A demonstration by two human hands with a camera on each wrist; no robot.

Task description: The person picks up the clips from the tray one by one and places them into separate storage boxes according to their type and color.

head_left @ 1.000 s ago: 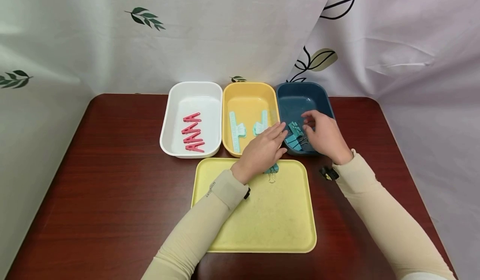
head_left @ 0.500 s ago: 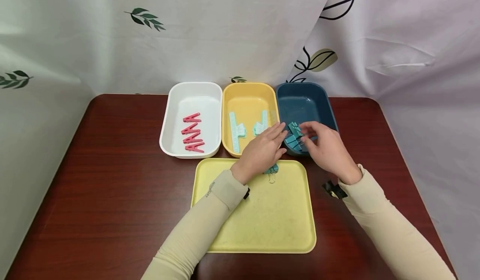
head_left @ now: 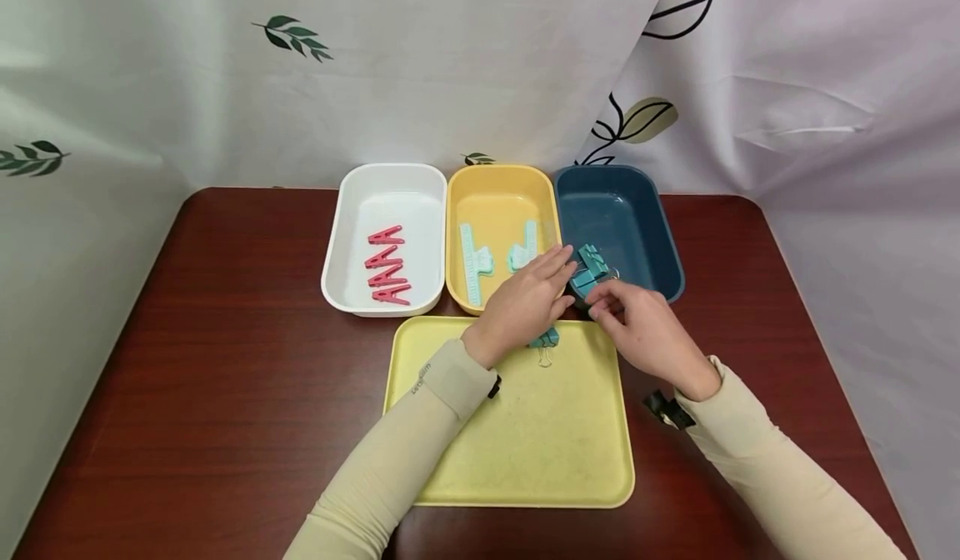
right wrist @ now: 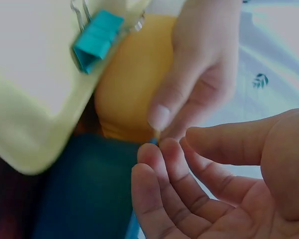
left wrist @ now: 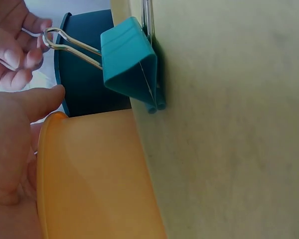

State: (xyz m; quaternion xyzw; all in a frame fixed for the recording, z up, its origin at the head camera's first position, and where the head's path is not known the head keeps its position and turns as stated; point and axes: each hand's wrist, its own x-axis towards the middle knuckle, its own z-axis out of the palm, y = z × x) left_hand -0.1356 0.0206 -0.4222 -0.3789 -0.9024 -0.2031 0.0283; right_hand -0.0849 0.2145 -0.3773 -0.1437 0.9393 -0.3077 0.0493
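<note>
My left hand [head_left: 543,285] lies with straight fingers over the front rim of the yellow bin [head_left: 498,202], its fingertips reaching the blue bin [head_left: 671,260]. Just below it, a teal binder clip [head_left: 543,339] is clamped on the far rim of the yellow tray [head_left: 525,460]; the left wrist view shows this clip [left wrist: 129,64] close up. My right hand [head_left: 611,306] hovers at the blue bin's front rim, its fingers loosely curled and its palm [right wrist: 204,189] empty. Several teal binder clips [head_left: 588,264] lie inside the blue bin.
A white bin [head_left: 390,193] at the left holds several red clothes pegs [head_left: 386,264]. Two pale teal clips [head_left: 471,264] lie in the yellow bin. The three bins stand side by side behind the tray on a dark red table [head_left: 225,377]. A curtain hangs behind.
My right hand has drawn back out of the blue bin toward the tray's far right corner. My left hand and the clip on the tray rim have stayed put.
</note>
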